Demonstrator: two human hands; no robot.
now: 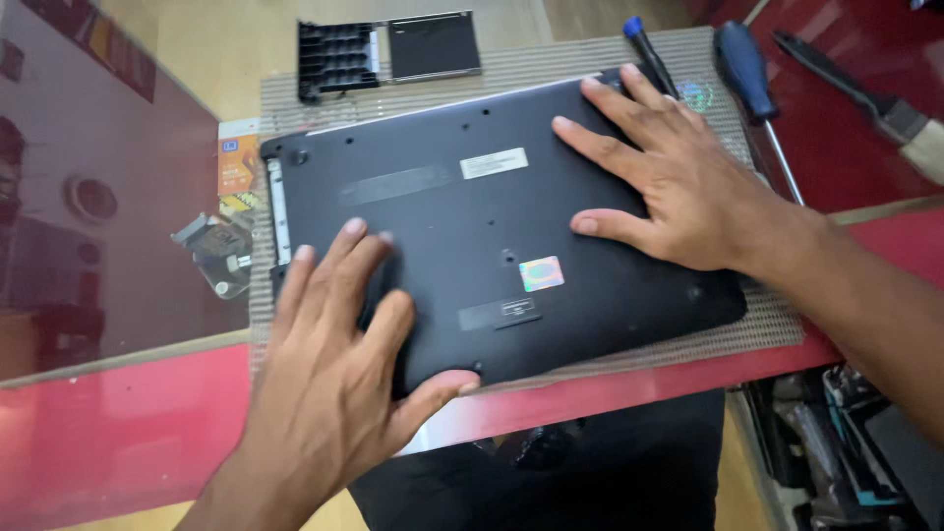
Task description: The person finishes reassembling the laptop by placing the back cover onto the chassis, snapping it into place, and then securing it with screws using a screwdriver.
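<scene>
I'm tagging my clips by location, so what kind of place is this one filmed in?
Probably an electronics repair bench. A black laptop lies underside up on a woven mat with both hands flat on it, a removed drive tray sits behind it, and screwdrivers and a brush lie alongside.

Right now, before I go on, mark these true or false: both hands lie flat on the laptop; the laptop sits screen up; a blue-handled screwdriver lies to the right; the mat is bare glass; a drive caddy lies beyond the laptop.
1. Both hands, left hand and right hand, lie flat on the laptop. True.
2. The laptop sits screen up. False: its black underside faces up.
3. A blue-handled screwdriver lies to the right. True.
4. The laptop rests on bare glass. False: it lies on a woven mat.
5. A drive caddy lies beyond the laptop. True.
</scene>
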